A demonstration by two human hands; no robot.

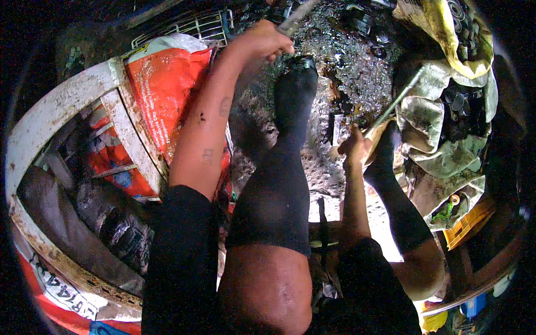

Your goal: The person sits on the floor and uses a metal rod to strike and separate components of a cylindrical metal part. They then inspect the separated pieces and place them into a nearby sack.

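Grey rod (393, 104), clamped tight in the grip of right hand (355, 147), slanting beside pale sack (423, 120) at right edge of floor (357, 78); and there, bar (299, 15) clenched in left hand (266, 42), near red bag (172, 84)!

I get well-lit middle, corners sunk in black vignette, noise speckling dark edges. Floor patch (381, 229), near right, blown to white. Wet ground (357, 75), far, throws hard glints; metal rod (396, 101) catches light. White frame (67, 88), left, curves toward fisheye rim, deep shadow inside.
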